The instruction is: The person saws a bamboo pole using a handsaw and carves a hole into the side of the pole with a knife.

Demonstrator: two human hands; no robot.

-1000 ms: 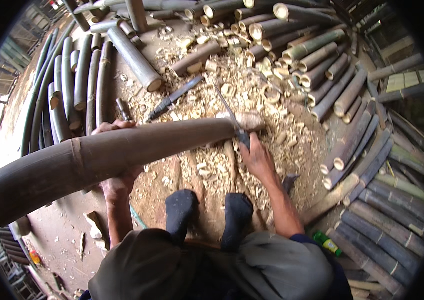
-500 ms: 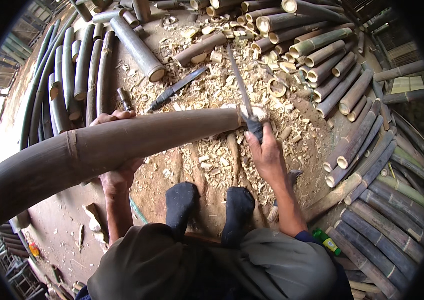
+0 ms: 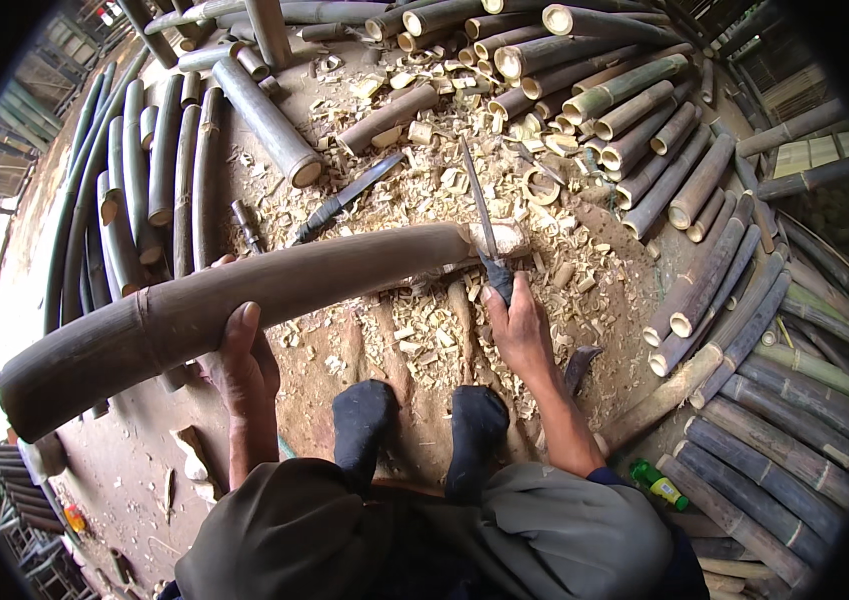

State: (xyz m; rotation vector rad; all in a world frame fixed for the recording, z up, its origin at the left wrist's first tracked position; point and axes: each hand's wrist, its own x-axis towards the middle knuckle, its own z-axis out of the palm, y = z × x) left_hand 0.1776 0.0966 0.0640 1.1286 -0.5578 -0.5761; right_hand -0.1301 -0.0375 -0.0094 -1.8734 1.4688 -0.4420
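Note:
A thick dark bamboo section (image 3: 215,310) lies slantwise before me, its wide end at the left. My left hand (image 3: 243,355) is closed round its underside near a node, with the thumb up along the near side. At the far right end a pale cut tip (image 3: 498,240) shows, resting low among the shavings. My right hand (image 3: 520,325) grips the dark wrapped handle of a long knife (image 3: 480,205). Its blade points away from me and crosses close to the pale tip; whether it touches cannot be made out.
Pale wood chips (image 3: 435,330) cover the ground. Beyond the bamboo lies a second knife (image 3: 355,195) with a wrapped handle. Cut bamboo pieces are stacked at the right (image 3: 785,430), far right and left (image 3: 160,170). My socked feet (image 3: 363,425) stand close by; a green bottle (image 3: 657,482) lies at the right.
The bamboo has turned in my left hand, whose thumb now shows on the near side. Its wide end has shifted slightly right. More of the pale tip shows beside the knife.

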